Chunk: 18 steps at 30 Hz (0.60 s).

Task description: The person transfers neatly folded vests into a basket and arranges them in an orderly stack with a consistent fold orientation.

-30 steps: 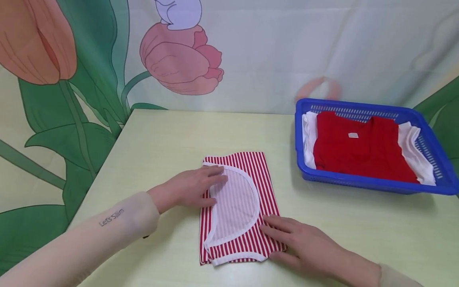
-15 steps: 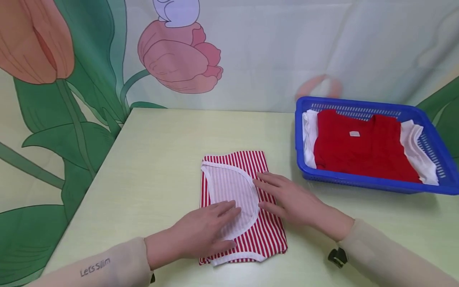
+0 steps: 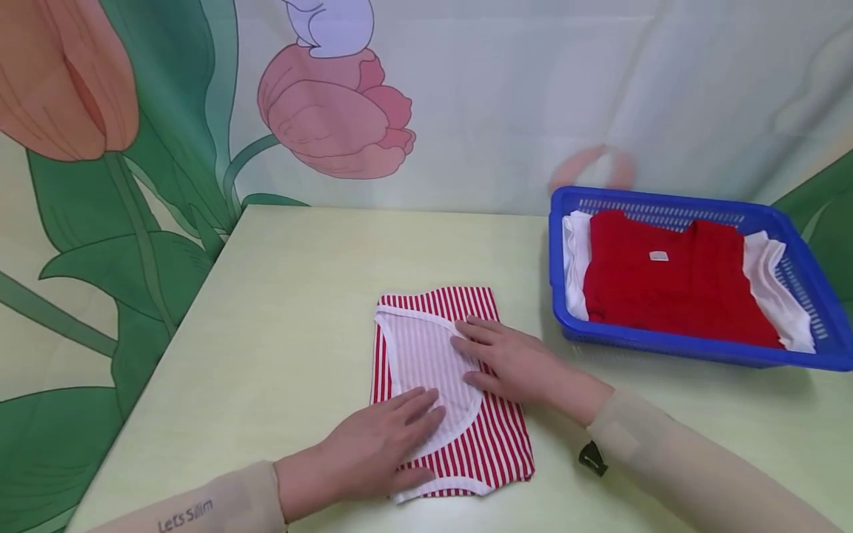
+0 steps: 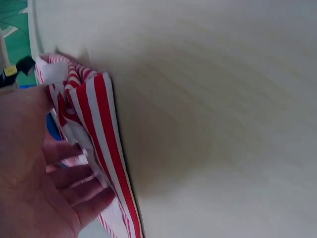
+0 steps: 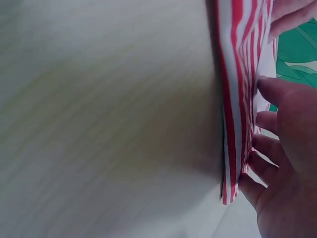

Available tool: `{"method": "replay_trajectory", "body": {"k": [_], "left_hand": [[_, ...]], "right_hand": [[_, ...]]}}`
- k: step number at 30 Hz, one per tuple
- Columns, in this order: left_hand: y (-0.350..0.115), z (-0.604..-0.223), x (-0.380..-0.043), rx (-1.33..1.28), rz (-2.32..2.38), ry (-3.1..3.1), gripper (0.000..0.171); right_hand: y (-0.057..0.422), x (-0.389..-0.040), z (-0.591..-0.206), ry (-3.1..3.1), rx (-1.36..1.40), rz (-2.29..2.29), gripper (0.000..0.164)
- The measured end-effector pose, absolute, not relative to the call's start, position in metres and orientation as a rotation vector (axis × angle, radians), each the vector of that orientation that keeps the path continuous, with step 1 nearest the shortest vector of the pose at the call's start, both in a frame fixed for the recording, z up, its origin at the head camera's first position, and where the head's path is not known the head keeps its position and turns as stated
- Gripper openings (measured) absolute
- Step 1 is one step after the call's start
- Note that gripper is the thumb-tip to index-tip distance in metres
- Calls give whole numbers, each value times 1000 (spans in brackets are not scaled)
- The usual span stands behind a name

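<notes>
A folded red-and-white striped garment point(image 3: 506, 437) with white trim round a wide curved opening lies flat on the table. My left hand point(image 3: 380, 444) rests on its lower left part, fingers extended across the pale inner cloth. On the upper right, my right hand point(image 3: 516, 363) touches the garment with its fingers spread over the curved trim. The left wrist view shows the garment's folded edge point(image 4: 106, 114) beside the fingers point(image 4: 81, 186). In the right wrist view the fingertips touch the layered striped side point(image 5: 235, 109).
At the right back of the pale table point(image 3: 286, 296) stands a blue perforated basket point(image 3: 666, 349). Inside lie a folded red garment point(image 3: 666, 289) and white cloths point(image 3: 786, 296). A curtain point(image 3: 493, 111) printed with tulips hangs behind the table.
My left hand has moved down the garment from its upper left to the lower left. My right hand has gone up and left, from the lower right corner onto the trim.
</notes>
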State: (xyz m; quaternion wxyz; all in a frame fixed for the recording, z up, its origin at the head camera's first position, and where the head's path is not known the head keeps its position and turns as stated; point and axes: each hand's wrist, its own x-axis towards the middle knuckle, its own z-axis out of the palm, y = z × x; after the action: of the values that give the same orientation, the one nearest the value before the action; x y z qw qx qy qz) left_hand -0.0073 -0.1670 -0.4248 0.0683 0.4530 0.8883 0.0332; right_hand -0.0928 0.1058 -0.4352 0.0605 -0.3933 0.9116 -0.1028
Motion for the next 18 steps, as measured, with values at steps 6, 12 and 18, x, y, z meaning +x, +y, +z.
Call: {"method": "replay_trajectory", "body": {"k": [6, 12, 18], "left_hand": [[-179, -426, -22, 1451, 102, 2613, 72], [-194, -423, -41, 1533, 89, 2502, 70], [-203, -412, -54, 1428, 93, 2430, 68]], "right_hand": [[112, -88, -439, 2810, -1186, -272, 62], [120, -79, -442, 2837, -1154, -254, 62], [125, -69, -442, 2861, -1158, -217, 60]]}}
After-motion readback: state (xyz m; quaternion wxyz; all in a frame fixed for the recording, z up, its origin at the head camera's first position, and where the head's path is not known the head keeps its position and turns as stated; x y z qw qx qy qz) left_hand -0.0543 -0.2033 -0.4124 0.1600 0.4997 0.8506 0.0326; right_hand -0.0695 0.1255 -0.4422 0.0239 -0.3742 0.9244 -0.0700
